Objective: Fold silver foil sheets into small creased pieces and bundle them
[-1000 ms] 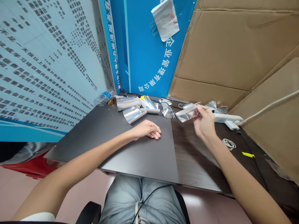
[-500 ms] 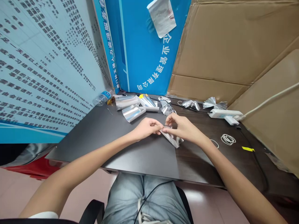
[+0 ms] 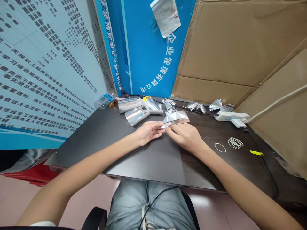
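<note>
Over the desk, a piece of silver foil (image 3: pixel 177 117) is held between my two hands and spreads away to the right beyond my fingers. My left hand (image 3: pixel 149 132) pinches its left corner between the thumb and fingers. My right hand (image 3: pixel 186 135), palm down with curled fingers, grips the near edge close to that corner; its fingertips are partly hidden. Just beyond the foil lies a fringed silver foil bundle (image 3: pixel 169 107). Curled foil sheets (image 3: pixel 136 115) and a rolled piece (image 3: pixel 154 111) lie behind my left hand.
Two more fringed foil pieces, one a bow (image 3: pixel 220 105), lie at the back right beside a white power strip (image 3: pixel 232 117). White rubber bands (image 3: pixel 235 143) and a yellow strip (image 3: pixel 256 153) are on the right. A plastic bottle (image 3: pixel 104 101) lies at the back left, against the panel.
The foil has swung from below my right hand to the far side of both hands. My right hand has turned palm down and moved slightly nearer to me.
</note>
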Demonstrator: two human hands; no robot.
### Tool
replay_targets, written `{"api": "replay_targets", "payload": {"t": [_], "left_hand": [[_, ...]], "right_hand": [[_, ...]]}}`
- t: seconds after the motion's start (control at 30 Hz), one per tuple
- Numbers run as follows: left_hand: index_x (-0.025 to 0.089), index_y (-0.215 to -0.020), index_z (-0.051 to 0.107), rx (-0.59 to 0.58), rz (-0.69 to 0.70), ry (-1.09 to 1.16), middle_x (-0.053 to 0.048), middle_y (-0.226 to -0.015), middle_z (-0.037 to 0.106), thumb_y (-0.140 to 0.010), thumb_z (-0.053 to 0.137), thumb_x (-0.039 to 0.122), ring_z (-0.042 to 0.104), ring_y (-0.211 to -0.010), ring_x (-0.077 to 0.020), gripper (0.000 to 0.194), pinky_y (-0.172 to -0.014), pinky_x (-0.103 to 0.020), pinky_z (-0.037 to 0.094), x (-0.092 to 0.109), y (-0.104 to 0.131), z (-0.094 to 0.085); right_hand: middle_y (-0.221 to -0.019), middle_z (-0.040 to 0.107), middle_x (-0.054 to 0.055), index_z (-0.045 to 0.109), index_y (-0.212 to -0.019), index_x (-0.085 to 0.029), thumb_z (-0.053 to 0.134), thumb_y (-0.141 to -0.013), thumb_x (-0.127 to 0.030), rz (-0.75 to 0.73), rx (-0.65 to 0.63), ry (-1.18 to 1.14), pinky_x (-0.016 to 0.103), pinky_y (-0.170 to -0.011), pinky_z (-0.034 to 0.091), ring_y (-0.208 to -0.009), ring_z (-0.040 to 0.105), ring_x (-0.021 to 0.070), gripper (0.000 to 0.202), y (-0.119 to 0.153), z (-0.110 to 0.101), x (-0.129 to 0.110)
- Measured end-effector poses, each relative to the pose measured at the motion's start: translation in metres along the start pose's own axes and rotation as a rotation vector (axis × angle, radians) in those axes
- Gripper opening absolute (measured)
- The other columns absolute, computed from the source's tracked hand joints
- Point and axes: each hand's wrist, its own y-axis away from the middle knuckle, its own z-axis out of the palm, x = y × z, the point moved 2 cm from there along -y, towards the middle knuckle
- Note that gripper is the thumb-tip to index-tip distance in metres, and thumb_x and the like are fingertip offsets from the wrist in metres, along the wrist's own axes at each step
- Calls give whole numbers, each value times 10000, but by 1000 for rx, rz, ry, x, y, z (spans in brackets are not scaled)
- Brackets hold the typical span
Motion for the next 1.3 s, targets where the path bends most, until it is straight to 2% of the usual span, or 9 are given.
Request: {"api": "replay_targets", "payload": {"t": [0.17,0.33,0.5,0.63,0.87,1.0,1.13,1.3], "left_hand": [[182,-881,776,-40,18,-65,-19,-842,748,-677,972,272,672,-815,-124,297,-832,-275,506,4,-2,-6],[157,-904,795,-82,52,-90,-38,-863,753,-700,966,284,682,-832,-116,295,-857,-269,511,3,1,-3],[159,-899,787,-95,102,-151,-53,-905,766,-716,956,338,696,-891,-144,306,-890,-297,511,7,4,-2],[174,-915,780,-66,137,-186,-57,-956,774,-728,941,342,696,-967,-168,299,-912,-305,486,8,5,-3],[178,-924,772,-61,188,-202,-57,-962,769,-740,923,372,687,-977,-168,306,-964,-316,458,5,4,-4],[176,-884,753,-60,204,-184,-46,-940,758,-724,934,362,688,-978,-169,305,-981,-326,450,1,4,-3],[173,-922,763,-52,214,-134,-46,-929,760,-724,939,365,684,-938,-153,327,-949,-307,457,-3,3,-3],[168,-970,794,-68,148,-128,-68,-955,777,-724,944,397,690,-920,-159,368,-896,-295,483,-2,3,-3]], "right_hand": [[-752,679,65,812,-988,-319,542,-1060,-427,110,-9,-159,342,-605,357,-661,514,194,299,0,-4,6],[-809,732,76,825,-1093,-320,541,-1052,-386,96,7,-151,354,-679,467,-723,599,210,295,5,4,13],[-984,789,80,821,-1063,-328,589,-1020,-333,86,109,-282,433,-859,563,-953,710,277,236,8,11,18],[-1056,810,49,802,-1056,-330,630,-1006,-323,174,222,-442,463,-929,580,-982,743,276,179,8,16,12],[-1033,796,37,784,-1006,-309,727,-956,-408,394,226,-721,450,-928,591,-964,742,267,125,9,31,7],[-988,773,47,749,-943,-283,799,-882,-496,545,259,-952,443,-932,600,-952,739,268,227,8,40,5],[-993,752,46,723,-949,-272,827,-845,-522,574,299,-1030,424,-941,596,-960,729,255,290,5,44,1],[-972,757,45,715,-927,-267,823,-854,-504,602,306,-1048,421,-944,594,-960,732,252,271,5,41,1]]}}
